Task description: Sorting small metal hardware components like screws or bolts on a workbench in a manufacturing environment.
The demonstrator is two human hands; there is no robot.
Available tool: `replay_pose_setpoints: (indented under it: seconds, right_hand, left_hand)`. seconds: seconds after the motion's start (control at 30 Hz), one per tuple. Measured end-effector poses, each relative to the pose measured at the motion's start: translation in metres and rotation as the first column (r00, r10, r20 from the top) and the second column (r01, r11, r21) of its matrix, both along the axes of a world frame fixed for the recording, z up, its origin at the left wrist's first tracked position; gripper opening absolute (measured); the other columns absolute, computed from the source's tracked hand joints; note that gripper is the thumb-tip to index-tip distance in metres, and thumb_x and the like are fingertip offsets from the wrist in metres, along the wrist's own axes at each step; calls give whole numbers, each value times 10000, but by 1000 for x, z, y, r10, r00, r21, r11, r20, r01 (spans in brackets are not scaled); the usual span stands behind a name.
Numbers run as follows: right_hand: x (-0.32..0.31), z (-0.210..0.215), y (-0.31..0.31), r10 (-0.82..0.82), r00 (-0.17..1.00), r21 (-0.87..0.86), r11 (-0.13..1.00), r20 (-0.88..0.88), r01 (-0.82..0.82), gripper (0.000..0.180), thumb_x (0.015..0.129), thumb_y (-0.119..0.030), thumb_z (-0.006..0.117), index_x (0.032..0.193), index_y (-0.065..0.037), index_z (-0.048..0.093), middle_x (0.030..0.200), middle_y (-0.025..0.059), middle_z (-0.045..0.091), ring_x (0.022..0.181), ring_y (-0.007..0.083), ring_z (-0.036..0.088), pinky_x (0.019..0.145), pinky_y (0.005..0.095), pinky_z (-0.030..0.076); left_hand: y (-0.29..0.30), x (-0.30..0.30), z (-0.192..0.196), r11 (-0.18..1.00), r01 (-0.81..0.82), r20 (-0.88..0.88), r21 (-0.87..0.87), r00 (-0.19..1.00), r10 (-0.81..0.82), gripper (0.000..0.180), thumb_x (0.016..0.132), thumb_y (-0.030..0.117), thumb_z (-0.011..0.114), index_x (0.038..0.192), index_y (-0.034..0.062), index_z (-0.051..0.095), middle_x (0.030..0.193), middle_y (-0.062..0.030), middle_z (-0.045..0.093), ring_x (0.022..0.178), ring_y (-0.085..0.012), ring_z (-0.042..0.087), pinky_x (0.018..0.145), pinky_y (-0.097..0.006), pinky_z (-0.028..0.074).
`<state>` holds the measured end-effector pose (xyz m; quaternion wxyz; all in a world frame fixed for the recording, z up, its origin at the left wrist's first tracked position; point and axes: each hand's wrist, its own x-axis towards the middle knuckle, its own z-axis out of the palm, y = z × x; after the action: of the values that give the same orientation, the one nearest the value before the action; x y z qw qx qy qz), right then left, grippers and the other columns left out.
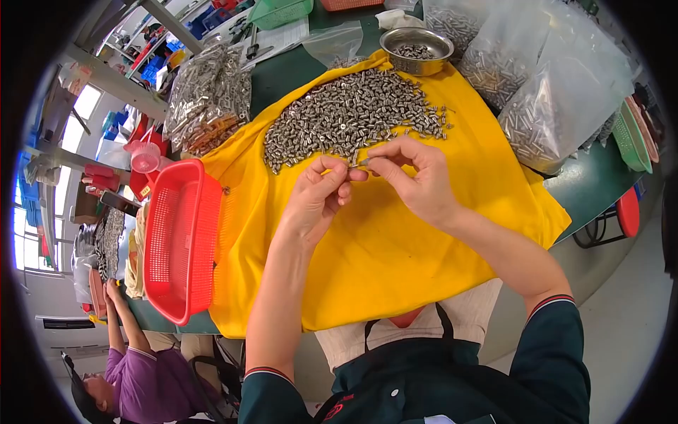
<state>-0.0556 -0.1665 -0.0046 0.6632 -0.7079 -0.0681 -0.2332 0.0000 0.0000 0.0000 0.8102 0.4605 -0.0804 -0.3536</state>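
Both hands meet over a yellow cloth point(395, 261): left hand point(316, 198) and right hand point(413, 177) pinch one small metal part point(362, 162) between fingertips. Just beyond lies the heap of metal parts point(346, 116); farther, a steel bowl point(417, 51).

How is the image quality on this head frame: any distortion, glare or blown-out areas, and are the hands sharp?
Head view: strong fisheye, with a black rim and table edges bowing outward; windows at far left are blown out white; clear plastic bags at upper right show glare; the yellow cloth is evenly lit, with soft shadows; left hand and right hand are reasonably sharp, the small part between them barely resolved.
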Motion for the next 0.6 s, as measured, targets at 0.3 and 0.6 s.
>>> replay_pose_setpoints:
  seconds: [0.3,0.6]
  right_hand:
    - [5,8,-12,-32,999,371,928,-34,43,76,845,-76,558,883,-17,587,776,42,620,680,83,567,631,207,450]
    - [6,2,-6,4,997,349,937,-77,23,69,826,-55,569,834,13,581,753,45,609,652,78,560,616,197,464]
  left_hand:
    - [16,16,-5,959,-275,59,70,961,272,70,859,108,532,866,40,518,854,-126,609,621,-87,489,579,-196,420]
    - [-15,11,-13,706,-548,735,449,676,58,151,732,119,637,684,-1,558,540,29,426,466,-87,388,433,-236,304]
